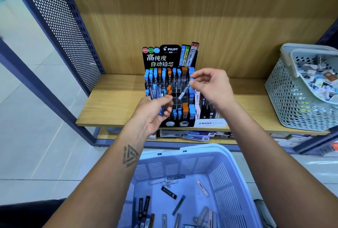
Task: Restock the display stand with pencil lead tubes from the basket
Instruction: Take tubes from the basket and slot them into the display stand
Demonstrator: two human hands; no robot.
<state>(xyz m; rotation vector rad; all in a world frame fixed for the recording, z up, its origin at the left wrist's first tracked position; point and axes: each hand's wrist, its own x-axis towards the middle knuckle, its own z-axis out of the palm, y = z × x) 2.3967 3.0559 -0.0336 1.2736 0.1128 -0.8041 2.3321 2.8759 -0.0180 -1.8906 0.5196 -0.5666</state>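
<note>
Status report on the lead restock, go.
Left hand grips a bunch of blue-capped tubes. Right hand pinches one clear tube over the Pilot stand. Nothing blocking the empty slots.

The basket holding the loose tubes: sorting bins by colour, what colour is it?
Pale lavender-blue basket, slatted walls; seen in the head view.

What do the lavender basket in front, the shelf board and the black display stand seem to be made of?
Lavender slotted basket: moulded plastic, judging by its smooth, slightly glossy walls and even slots. Light brown shelf board: probably wood-grain laminate, matte with printed-looking streaks. Black Pilot display stand: likely printed cardboard, with clear plastic-looking dividers.
</note>
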